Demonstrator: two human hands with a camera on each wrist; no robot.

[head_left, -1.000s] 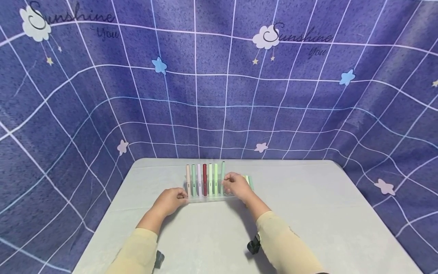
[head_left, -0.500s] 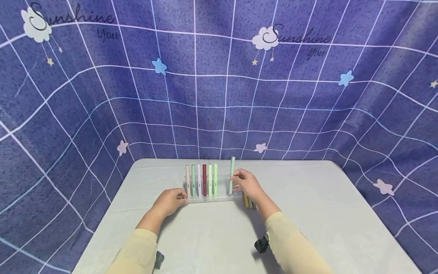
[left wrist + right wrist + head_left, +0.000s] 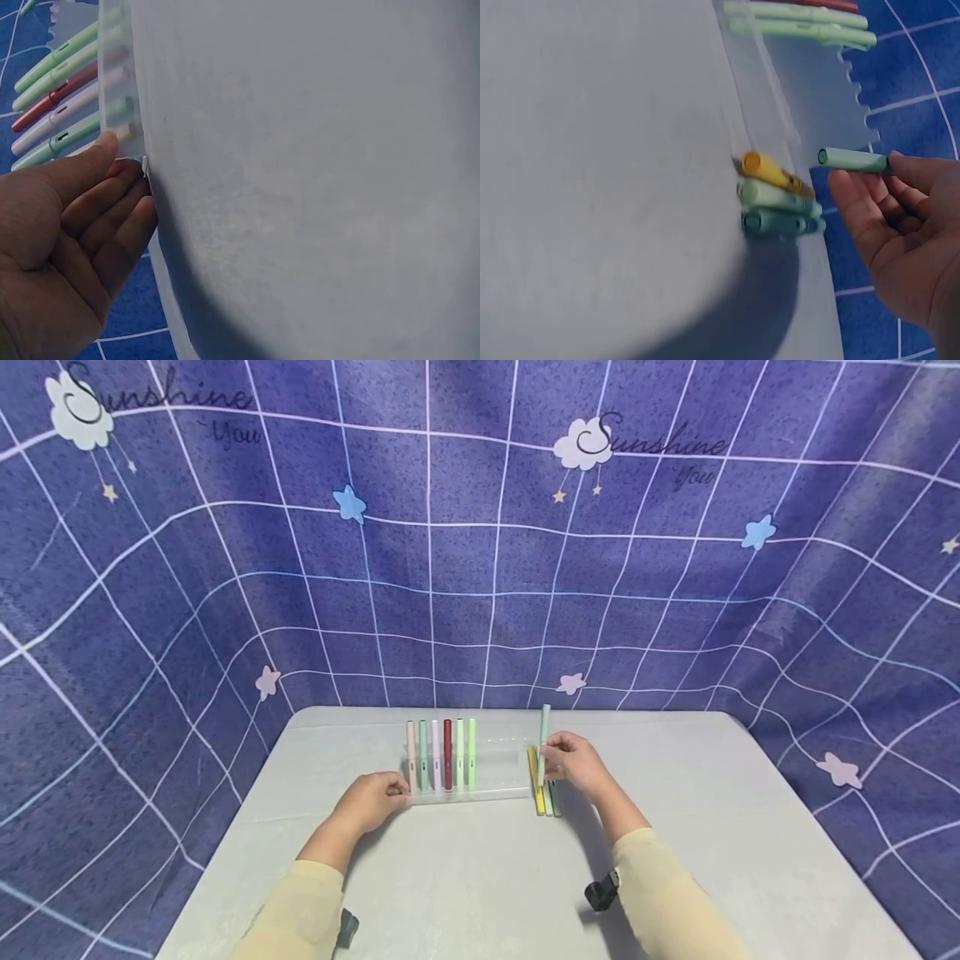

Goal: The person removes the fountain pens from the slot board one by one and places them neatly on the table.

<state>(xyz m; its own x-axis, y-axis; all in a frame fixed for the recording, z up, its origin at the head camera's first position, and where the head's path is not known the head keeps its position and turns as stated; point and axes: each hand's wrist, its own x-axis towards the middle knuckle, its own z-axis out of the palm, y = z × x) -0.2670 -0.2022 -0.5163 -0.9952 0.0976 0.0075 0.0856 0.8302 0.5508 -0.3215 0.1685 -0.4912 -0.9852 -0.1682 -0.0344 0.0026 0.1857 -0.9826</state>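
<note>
L hand (image 3: 379, 797) pinches rack (image 3: 501, 794) by L edge; R hand (image 3: 577, 763) pinches green pen (image 3: 544, 725) past R edge.

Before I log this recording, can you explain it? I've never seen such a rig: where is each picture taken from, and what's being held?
No robot here: a person works bare-handed. The wide picture is from a head-worn camera; the closer two are from the left and right wrists. On the pale table is a clear pen rack with six pens side by side. The left hand grips the rack's left end. The right hand holds a green pen past the rack's right end, near three lying on the table: a yellow pen, a pale green pen and a darker green pen.
</note>
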